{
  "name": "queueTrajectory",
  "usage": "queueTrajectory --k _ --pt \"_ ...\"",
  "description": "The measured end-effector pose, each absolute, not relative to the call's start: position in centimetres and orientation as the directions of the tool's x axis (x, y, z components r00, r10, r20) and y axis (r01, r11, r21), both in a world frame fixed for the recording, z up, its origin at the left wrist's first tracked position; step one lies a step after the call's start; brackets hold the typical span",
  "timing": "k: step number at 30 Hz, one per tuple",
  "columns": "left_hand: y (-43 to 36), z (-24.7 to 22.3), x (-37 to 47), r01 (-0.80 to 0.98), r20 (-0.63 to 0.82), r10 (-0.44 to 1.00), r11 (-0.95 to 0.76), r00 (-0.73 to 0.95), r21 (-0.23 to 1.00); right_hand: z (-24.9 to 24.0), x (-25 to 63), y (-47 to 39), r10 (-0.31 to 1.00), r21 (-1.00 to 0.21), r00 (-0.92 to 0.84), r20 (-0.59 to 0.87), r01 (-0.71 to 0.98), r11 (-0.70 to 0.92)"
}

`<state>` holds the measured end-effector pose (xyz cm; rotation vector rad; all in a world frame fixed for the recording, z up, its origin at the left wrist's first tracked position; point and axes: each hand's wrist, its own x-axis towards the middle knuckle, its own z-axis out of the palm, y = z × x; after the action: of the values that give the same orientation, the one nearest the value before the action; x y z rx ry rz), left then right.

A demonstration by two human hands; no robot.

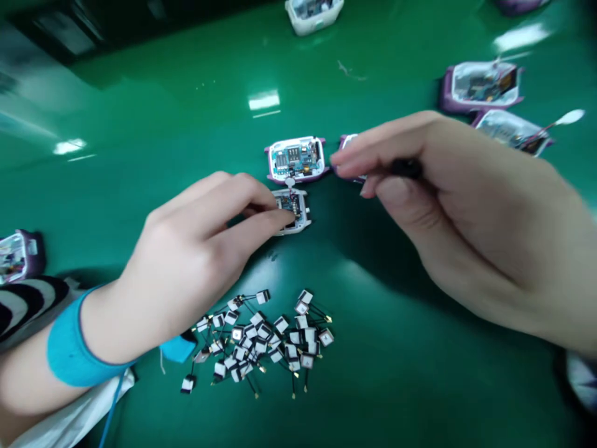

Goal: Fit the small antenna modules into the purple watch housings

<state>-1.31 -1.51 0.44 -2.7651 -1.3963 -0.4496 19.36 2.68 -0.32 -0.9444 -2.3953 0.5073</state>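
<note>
My left hand point(200, 249) has its thumb and fingers closed on a small white watch case point(303, 218), which lies on the green table. Circuit parts show inside the case, though my fingertips cover its left side. Touching or nearly touching its far edge is a purple and white watch case point(298, 158) with a blue circuit board, and a small round disc point(290, 182) sits between the two. To the right, my right hand point(448, 205) is raised with bent fingers around a black object point(405, 168); its kind cannot be made out. Another purple case point(347, 142) is partly hidden behind those fingers.
Many small white square parts with short black cables point(261, 339) are heaped near me. More open watch cases stand at the right point(485, 87), far side point(314, 14) and left edge point(21, 255). A blue wrist strap point(69, 342) with a cord circles my left wrist.
</note>
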Motion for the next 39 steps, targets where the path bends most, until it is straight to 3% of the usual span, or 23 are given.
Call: queueTrajectory --k 5,12,16,21,26,32,39 --pt "-1.2 0.3 -1.6 0.754 0.264 0.742 -0.653 0.617 0.074 -0.7 20.4 2.8 0.616 -0.363 -0.694 0.372 0.502 0.785" --pt "-1.1 -0.2 -1.9 0.763 0.286 0.750 -0.641 0.597 0.089 0.0 19.4 2.4 0.688 -0.515 -0.545 0.479 0.460 0.723" --pt "-1.1 -0.3 -1.9 0.759 0.302 0.747 -0.643 0.592 0.103 0.3 18.6 2.1 0.773 -0.620 -0.513 0.373 0.482 0.619" --pt "-1.2 -0.3 -1.9 0.748 0.319 0.725 -0.660 0.611 0.068 0.0 17.5 2.0 0.806 -0.660 -0.471 0.358 0.483 0.575" --pt "-1.2 -0.4 -2.0 0.746 0.334 0.721 -0.662 0.607 0.071 -0.5 16.9 2.2 0.719 -0.540 -0.528 0.452 0.479 0.692" --pt "-1.3 -0.4 -1.9 0.745 0.358 0.711 -0.664 0.606 0.059 -0.3 16.5 2.2 0.684 -0.464 -0.593 0.424 0.507 0.727" --pt "-1.3 -0.5 -1.9 0.751 0.317 0.732 -0.655 0.603 0.086 -0.2 16.5 1.7 0.522 -0.213 -0.628 0.577 0.502 0.839"
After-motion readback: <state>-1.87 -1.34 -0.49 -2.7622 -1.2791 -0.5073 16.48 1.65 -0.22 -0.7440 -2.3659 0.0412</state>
